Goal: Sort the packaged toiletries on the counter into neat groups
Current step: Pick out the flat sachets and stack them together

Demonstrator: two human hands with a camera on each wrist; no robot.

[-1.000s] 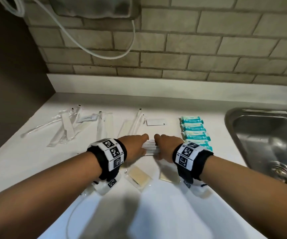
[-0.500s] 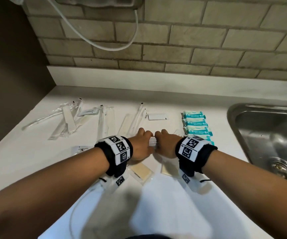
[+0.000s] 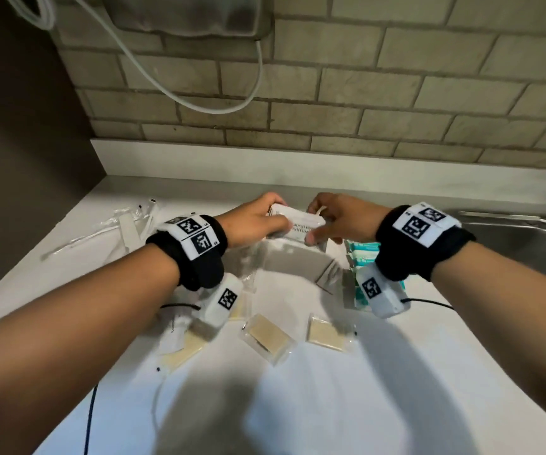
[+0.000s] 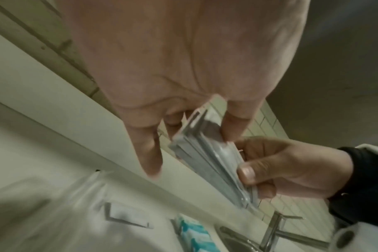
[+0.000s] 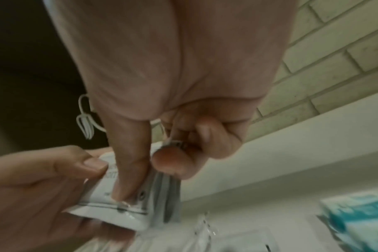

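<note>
On the desk point(image 3: 379, 405) the teal packs point(image 3: 363, 249) at 3 o'clock look grouped; the long clear sleeves point(image 3: 127, 224) at 10 and tan pads point(image 3: 268, 336) at 6 lie loose, unsorted. Left hand point(image 3: 252, 221) and right hand point(image 3: 343, 218) both grip a lifted stack of white sachets point(image 3: 297, 221) at 12, seemingly squaring it

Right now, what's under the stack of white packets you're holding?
Under the stack: its shadow and clear wrappers on the counter. Both hands hide some of it.
</note>
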